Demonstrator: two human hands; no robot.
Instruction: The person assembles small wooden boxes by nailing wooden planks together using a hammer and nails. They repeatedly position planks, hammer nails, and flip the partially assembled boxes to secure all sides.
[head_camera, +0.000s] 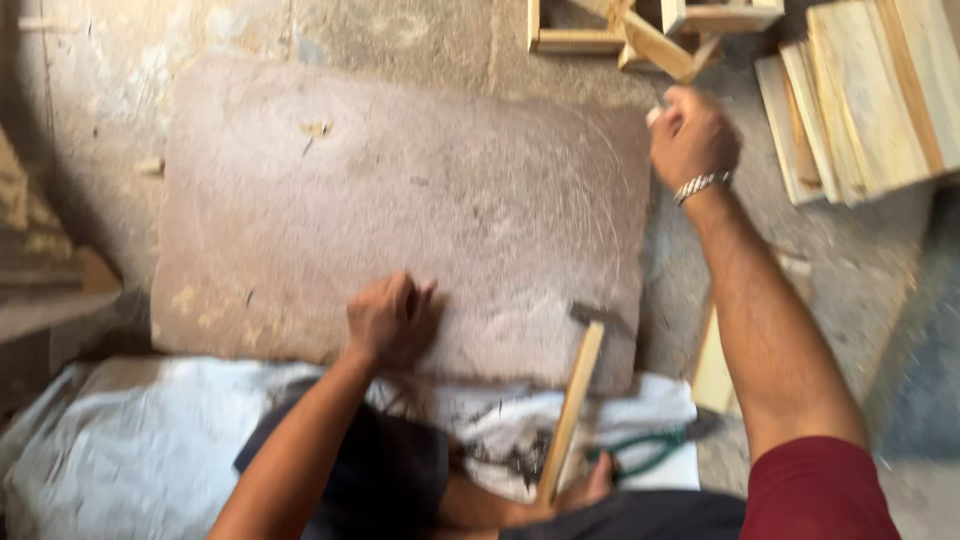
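My left hand (390, 315) rests with curled fingers on the near edge of a flat reddish stone slab (400, 190) and holds nothing that I can see. My right hand (692, 135), with a metal bracelet on the wrist, is stretched out past the slab's far right corner. It is closed around the end of a pale wooden stick (655, 45) that leads up to a heap of wooden frames (580, 30). A hammer with a wooden handle (570, 405) lies on the slab's near right edge, its dark head (598, 318) on the stone.
Stacked pale wooden boards (865, 95) lie at the far right. White cloth (140, 440) covers the ground in front of the slab. Green-handled pliers (650, 450) lie on it beside the hammer handle. Another wooden piece (712, 370) lies under my right forearm. The floor is rough concrete.
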